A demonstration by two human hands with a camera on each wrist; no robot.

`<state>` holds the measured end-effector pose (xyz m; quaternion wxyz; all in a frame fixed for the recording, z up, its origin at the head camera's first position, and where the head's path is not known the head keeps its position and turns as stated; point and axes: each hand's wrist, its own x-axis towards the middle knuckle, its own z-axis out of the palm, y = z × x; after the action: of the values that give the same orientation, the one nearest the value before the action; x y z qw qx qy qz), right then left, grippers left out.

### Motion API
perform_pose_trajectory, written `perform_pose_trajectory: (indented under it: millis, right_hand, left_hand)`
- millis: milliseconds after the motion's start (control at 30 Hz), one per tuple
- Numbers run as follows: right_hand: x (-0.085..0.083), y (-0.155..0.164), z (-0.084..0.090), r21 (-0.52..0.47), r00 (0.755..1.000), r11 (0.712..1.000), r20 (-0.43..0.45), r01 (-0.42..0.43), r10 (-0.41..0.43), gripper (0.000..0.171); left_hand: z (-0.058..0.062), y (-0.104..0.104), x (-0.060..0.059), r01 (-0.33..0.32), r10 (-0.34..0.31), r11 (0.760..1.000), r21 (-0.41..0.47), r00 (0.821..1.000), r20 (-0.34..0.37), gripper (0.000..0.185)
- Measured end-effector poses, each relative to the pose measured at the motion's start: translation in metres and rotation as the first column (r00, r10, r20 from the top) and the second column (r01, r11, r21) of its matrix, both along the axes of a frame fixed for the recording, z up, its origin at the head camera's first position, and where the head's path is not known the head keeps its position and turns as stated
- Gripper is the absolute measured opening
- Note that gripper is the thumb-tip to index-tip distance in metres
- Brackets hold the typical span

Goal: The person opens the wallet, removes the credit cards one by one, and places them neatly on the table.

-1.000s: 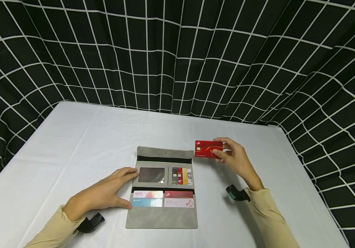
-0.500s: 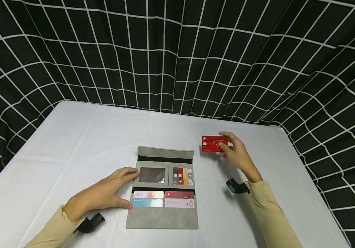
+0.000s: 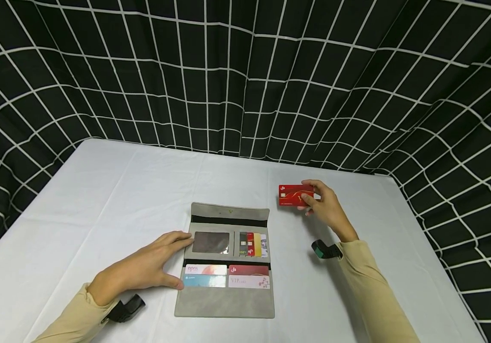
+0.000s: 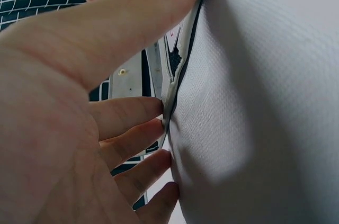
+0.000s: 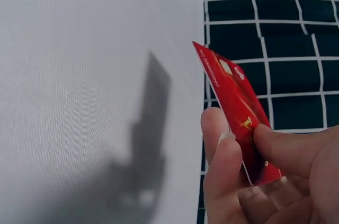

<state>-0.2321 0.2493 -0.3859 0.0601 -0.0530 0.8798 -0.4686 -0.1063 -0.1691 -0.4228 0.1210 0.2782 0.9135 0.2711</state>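
Observation:
An unfolded grey wallet (image 3: pixel 224 302) lies on the white table, several cards tucked in its slots and a clear window (image 3: pixel 211 242) at its upper left. My left hand (image 3: pixel 153 264) rests along the wallet's left edge, fingers extended; in the left wrist view the thumb and fingertips touch that edge. Up and to the right of the wallet, my right hand (image 3: pixel 326 207) pinches a red card (image 3: pixel 290 196) between thumb and fingers. The right wrist view shows the card (image 5: pixel 233 102) raised off the table, its shadow falling on the cloth.
A white cloth (image 3: pixel 99 190) covers the table. Behind and beside it hangs a black curtain (image 3: pixel 211 81) with a white grid. Small black wrist cameras are strapped below each hand, the left one (image 3: pixel 126 308) near the wallet's lower left.
My right hand has carried the red card a little away from the wallet, to the right and toward the far side, slowing lately. The left hand and the wallet have stayed in place.

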Motion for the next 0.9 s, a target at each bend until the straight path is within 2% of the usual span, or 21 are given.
perform_pose_trajectory:
  millis: [267,533,700,900]
  right_hand:
    - [-0.018,0.007,-0.014,-0.004,0.999,0.999,-0.002,0.033,-0.033,0.048]
    - [-0.027,0.010,-0.025,0.025,0.998,0.998,-0.003,0.061,-0.061,0.050]
    - [-0.032,0.010,-0.028,0.111,0.995,0.989,-0.005,0.102,-0.102,0.052]
    - [-0.034,0.010,-0.030,0.267,0.990,0.953,-0.028,0.142,-0.139,0.050]
  left_hand:
    - [0.000,0.000,0.000,0.003,-0.003,1.000,0.000,1.000,-0.008,0.096]
    - [0.001,0.000,0.001,0.000,0.000,1.000,0.002,1.000,-0.001,0.097]
    - [0.001,0.000,0.001,-0.007,0.006,1.000,0.002,1.000,0.008,0.097]
    - [0.000,0.000,0.000,-0.005,0.005,1.000,0.003,1.000,0.002,0.097]
